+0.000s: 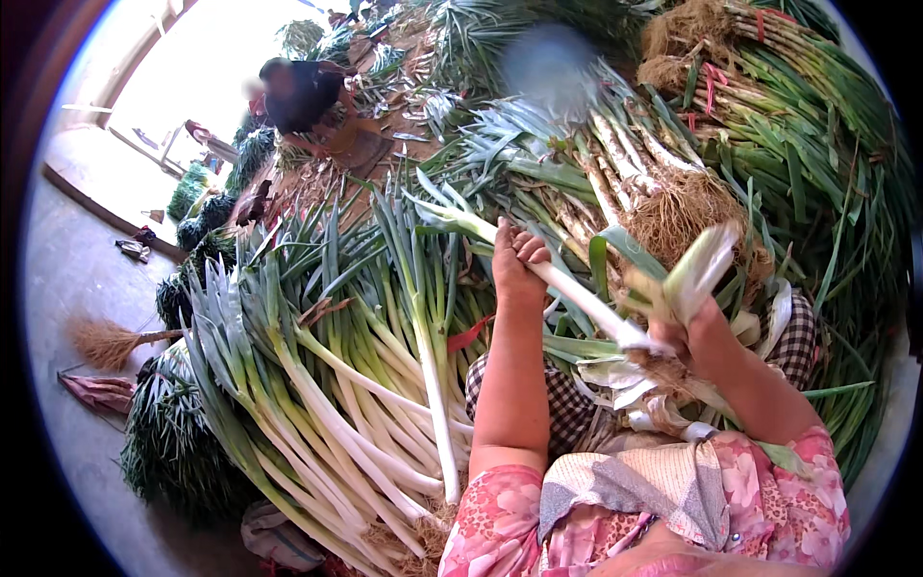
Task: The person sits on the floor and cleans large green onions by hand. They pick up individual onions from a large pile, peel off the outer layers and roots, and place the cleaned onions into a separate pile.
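My left hand (519,254) is closed around the upper stalk of a large green onion (577,292), whose white shaft slants down to the right. Near its root end is my right hand (670,333), blurred and partly covered by a loose outer leaf (701,270) that it grips. Peeled leaf scraps (616,379) lie over my lap on the checked cloth (570,411). To the left, a pile of green onions with clean white shafts (360,433) lies with roots towards me. Unpeeled onions with brown roots (678,209) lie beyond my right hand.
Tied bundles of onions (750,79) are stacked at the far right. Another person (303,94) bends over at the upper left, among leaf litter (404,86). A broom (108,339) and dark green bunches (180,433) are on the left of the concrete floor (79,252).
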Demonstrator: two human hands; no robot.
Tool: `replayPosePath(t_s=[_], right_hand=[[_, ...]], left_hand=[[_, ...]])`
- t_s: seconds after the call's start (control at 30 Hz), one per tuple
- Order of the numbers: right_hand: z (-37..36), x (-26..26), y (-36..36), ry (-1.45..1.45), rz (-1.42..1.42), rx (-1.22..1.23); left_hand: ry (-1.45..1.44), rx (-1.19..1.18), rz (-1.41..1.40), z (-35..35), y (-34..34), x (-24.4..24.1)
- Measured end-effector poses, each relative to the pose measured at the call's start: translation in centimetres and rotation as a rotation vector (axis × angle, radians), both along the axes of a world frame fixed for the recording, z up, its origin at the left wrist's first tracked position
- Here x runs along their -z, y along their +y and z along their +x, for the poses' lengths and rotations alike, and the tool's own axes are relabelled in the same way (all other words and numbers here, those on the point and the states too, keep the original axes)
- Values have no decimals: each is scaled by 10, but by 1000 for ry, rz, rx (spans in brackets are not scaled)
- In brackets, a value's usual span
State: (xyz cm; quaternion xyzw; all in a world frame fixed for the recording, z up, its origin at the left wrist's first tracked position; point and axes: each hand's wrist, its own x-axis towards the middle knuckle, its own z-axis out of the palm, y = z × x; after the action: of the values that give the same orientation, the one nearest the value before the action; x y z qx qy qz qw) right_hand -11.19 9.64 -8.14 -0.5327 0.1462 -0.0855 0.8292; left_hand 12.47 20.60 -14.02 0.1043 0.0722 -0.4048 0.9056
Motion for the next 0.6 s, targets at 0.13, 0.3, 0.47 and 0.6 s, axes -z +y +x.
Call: replayPosePath(t_s=[0.13,0.3,0.47,0.6], right_hand=[[-73,33,-6,114,-265,5],[-151,-35,-19,437,-28,24],[-157,-24,-42,234,-1079,190],[-102,-40,-17,16,-1460,258]], left_hand=[[-24,-33,212,-2,-11,8],[-40,-107,313,31,-12,24],[-133,-133,388,4,-1,18],[-105,-64,209,-36,-35,1]])
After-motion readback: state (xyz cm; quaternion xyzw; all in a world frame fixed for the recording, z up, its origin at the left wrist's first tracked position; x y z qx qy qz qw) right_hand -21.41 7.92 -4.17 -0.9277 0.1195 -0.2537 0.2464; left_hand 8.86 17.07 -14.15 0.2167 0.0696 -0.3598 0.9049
